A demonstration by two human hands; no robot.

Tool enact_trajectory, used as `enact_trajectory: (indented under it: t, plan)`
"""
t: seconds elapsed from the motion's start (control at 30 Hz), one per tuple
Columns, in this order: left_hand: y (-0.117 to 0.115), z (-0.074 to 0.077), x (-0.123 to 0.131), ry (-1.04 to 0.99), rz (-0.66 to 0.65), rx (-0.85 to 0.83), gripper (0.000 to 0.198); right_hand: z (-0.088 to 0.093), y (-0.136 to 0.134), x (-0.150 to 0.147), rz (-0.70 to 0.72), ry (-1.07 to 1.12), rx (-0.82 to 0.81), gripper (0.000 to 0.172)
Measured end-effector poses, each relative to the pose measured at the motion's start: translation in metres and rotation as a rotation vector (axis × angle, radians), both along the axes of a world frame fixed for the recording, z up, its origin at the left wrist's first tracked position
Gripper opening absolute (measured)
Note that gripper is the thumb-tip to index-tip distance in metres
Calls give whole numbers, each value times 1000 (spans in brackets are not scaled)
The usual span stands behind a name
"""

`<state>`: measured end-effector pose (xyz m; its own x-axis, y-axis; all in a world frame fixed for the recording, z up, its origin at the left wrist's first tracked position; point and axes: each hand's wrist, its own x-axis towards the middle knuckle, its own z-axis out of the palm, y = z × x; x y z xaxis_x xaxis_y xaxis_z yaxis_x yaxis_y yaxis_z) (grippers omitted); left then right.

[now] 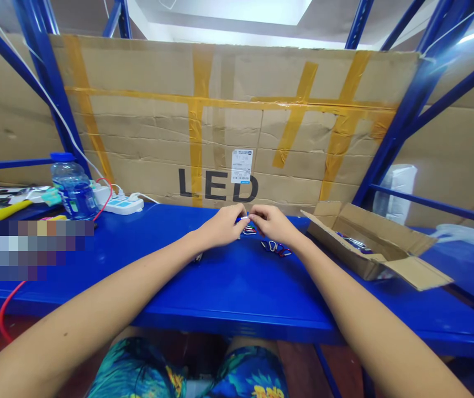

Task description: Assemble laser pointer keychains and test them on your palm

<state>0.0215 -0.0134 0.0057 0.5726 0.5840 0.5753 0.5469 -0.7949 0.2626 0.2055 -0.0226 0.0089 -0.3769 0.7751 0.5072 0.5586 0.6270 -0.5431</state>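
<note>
Above the far middle of the blue table, my left hand [224,225] is closed with thumb and fingers round a small blue and silver piece [243,218]. It is too small for me to tell its kind. My right hand [270,222] pinches the other end of that piece, so the fingertips of both hands nearly meet. Just below the hands, several coloured carabiners [249,230] lie on the table. More carabiners [272,246], among them blue, silver and red ones, lie under my right wrist. A small metallic item [198,257] shows partly behind my left forearm.
An open cardboard box [357,268] with items inside stands at the right. At the left are a blue-capped bottle [71,190], a white power strip [123,204] and a red cable [5,309]. A tall cardboard sheet [149,138] closes off the back between blue posts.
</note>
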Motion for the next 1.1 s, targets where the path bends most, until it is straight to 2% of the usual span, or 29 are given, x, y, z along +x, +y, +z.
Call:
enact_trajectory:
  t: [0.13, 0.33, 0.53, 0.67, 0.73, 0.83, 0.93, 1.1]
  plan:
    - [0, 3, 2, 70, 61, -21, 28, 2, 0, 1, -32, -23, 70, 20]
    - [1, 1, -4, 0, -18, -48, 23, 0, 1, 1, -25, -24, 79, 18]
    - [4, -7, -3, -50, -47, 77, 8, -3, 0, -1, 17, 30, -58, 19]
    - [4, -6, -2, -34, -50, 138, 8, -3, 0, -3, 65, 119, -179, 19]
    - [2, -3, -2, -36, -42, 140, 10, -2, -1, -3, 54, 113, -145, 20]
    - [0, 1, 1, -36, -17, 147, 19, 0, -1, -3, -7, 69, -7, 20]
    - [0, 3, 3, 39, 40, 131, 27, 2, -1, -2, -38, 25, 97, 19]
    - [0, 4, 0, 106, 44, 59, 23, 0, -2, -2, -43, -38, 132, 18]
